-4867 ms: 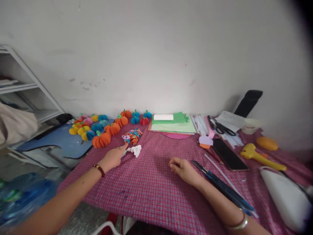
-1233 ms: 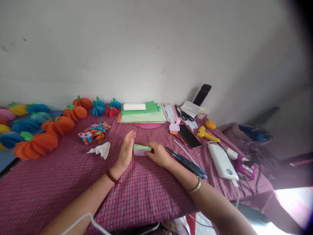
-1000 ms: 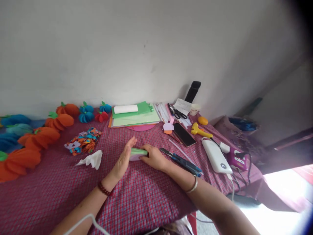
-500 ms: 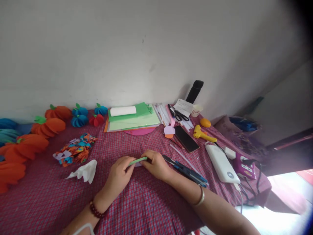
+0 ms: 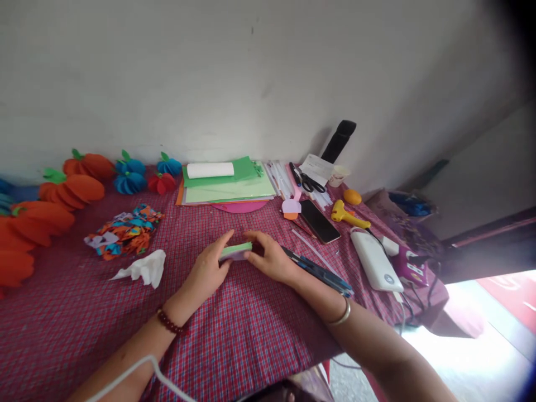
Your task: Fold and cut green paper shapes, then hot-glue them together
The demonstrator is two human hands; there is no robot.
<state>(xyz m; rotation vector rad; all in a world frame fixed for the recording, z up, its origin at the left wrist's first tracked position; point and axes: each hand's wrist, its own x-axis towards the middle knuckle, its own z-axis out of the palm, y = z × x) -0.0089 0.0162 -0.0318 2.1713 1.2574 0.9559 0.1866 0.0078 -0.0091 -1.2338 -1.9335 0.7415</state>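
Note:
Between my hands is a small stack of paper pieces (image 5: 235,253), green at the top and pale lilac along the lower edge. My left hand (image 5: 208,263) grips its left end, thumb below and fingers behind. At the right end, the thumb and bent fingers of my right hand (image 5: 270,258) close on the same stack. The lower faces of the pieces are partly covered by my fingers. Just right of my right hand lie some dark and blue pens or cutters (image 5: 320,273); their exact kind is hard to tell.
Paper pumpkins (image 5: 73,192) line the left side, near a heap of paper scraps (image 5: 125,231) and a crumpled tissue (image 5: 146,269). Colored sheets (image 5: 230,192) lie at the back. Rightward are scissors (image 5: 312,183), a phone (image 5: 320,221), a yellow glue gun (image 5: 349,215) and a white power bank (image 5: 374,259).
The paper stack has tilted and shows more of its lilac side. My left fingers have straightened somewhat along it. The view has shifted downward, so the table things appear higher.

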